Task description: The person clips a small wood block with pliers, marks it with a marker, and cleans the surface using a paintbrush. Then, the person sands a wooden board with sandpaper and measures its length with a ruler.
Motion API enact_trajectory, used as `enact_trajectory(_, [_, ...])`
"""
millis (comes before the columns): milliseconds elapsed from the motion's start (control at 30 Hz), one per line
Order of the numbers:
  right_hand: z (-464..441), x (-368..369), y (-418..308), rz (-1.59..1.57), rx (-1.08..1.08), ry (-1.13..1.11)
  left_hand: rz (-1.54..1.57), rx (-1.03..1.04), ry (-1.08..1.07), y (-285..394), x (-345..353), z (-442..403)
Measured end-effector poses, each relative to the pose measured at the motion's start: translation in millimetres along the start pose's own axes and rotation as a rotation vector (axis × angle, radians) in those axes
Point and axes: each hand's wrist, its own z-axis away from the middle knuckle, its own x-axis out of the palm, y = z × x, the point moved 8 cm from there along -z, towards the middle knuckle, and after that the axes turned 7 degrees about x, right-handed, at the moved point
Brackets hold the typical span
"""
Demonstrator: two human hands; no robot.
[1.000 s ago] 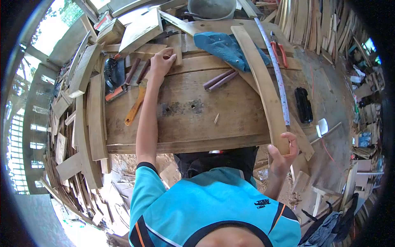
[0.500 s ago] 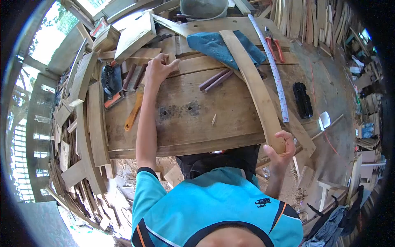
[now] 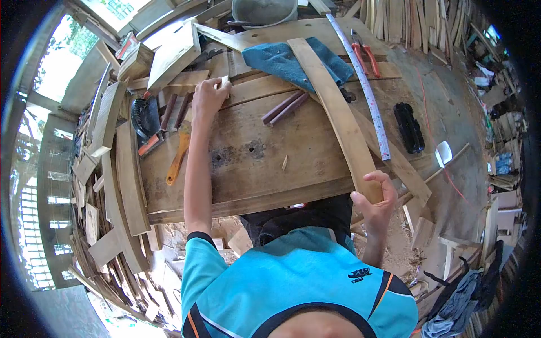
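Observation:
My left hand (image 3: pixel 207 100) is at the far side of the workbench (image 3: pixel 242 180), its fingers closed around a small pale block (image 3: pixel 225 81). My right hand (image 3: pixel 376 198) grips the near end of a long, slightly curved wooden slat (image 3: pixel 336 110), thumb on one side and fingers on the other. The slat's far end rests on a folded blue cloth (image 3: pixel 270 61). Two dark reddish-brown sticks (image 3: pixel 285 108) lie between my hands. Just left of my left forearm is a tool with an orange-yellow handle (image 3: pixel 178 159).
A measuring tape (image 3: pixel 369 93) runs right of the slat, with red-handled pliers (image 3: pixel 365 53) and a black case (image 3: pixel 408 128) beyond it. A black-handled tool (image 3: pixel 145 118) lies at left. Stacked boards (image 3: pixel 131 180) line the left edge; a grey bucket (image 3: pixel 265 11) stands at the back.
My left hand has closed on the small pale block, where its thumb and fingers were apart before. My right hand stays on the slat's end. The whole view has shifted slightly.

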Motion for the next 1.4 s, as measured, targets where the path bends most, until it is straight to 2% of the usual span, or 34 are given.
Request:
enact_trajectory(100, [-1,-1,-3,0.014,0.010,0.016,-0.042,0.078,0.112,4,-12,0])
enact_trajectory(167, [-2,0,-5,0.013,0.028,0.004,-0.018,0.060,-0.165,3,-1,-11])
enact_trajectory(400, [-6,3,4,-0.022,0.081,-0.041,-0.048,-0.001,-0.102,-10,4,-27])
enact_trajectory(600, [-12,14,3,0.103,0.006,-0.084,0.305,-0.085,0.056,-22,10,-14])
enact_trajectory(700, [-11,16,-6,0.192,-0.087,-0.102,0.394,-0.153,-0.028,-24,8,-12])
enact_trajectory(767, [-11,19,12,0.165,0.245,-0.172,0.425,-0.168,-0.053,-30,3,-14])
enact_trajectory(800, [-11,19,11,0.169,0.246,-0.159,0.450,-0.185,-0.089,-34,4,-13])
enact_trajectory(833, [-14,21,11,0.310,0.240,-0.185,0.461,-0.174,-0.100,-34,2,-10])
enact_trajectory(867, [-16,24,12,0.451,0.237,-0.208,0.431,-0.033,-0.123,-25,-1,-5])
enact_trajectory(900, [-17,25,16,0.455,0.247,-0.185,0.400,0.110,-0.148,-14,-4,0])
enact_trajectory(933, [-18,29,14,0.563,0.133,-0.139,0.416,0.132,-0.166,-12,-4,2])
enact_trajectory(967, [-17,32,9,0.674,0.028,-0.090,0.295,0.172,-0.189,-10,-2,3])
enact_trajectory(1000, [-17,31,10,0.684,0.053,-0.054,0.175,0.217,-0.211,-5,1,5])
enact_trajectory(1033, [-17,35,8,0.657,0.038,-0.052,0.209,0.251,-0.183,0,1,6])
enact_trajectory(1100, [-15,25,10,0.640,0.038,-0.027,-0.047,0.450,-0.028,19,-12,10])
enact_trajectory(1133, [-16,24,17,0.375,0.091,-0.114,-0.031,0.471,-0.033,25,-13,10])
enact_trajectory(1200, [-8,22,28,-0.095,0.240,-0.241,-0.060,0.344,0.026,22,-23,9])
enact_trajectory(1233, [0,17,29,-0.094,0.242,-0.234,-0.056,0.349,0.023,26,-26,8])
enact_trajectory(1300, [22,32,28,-0.896,0.416,-0.486,0.134,0.249,0.071,19,-40,4])
enact_trajectory(1333, [22,33,25,-0.895,0.416,-0.495,0.364,0.231,0.127,16,-44,4])
enact_trajectory(1367, [22,35,15,-0.818,0.347,-0.546,0.360,0.222,0.132,18,-44,4])
enact_trajectory(1400, [24,37,3,-0.743,0.279,-0.597,0.582,0.196,0.133,23,-45,5])
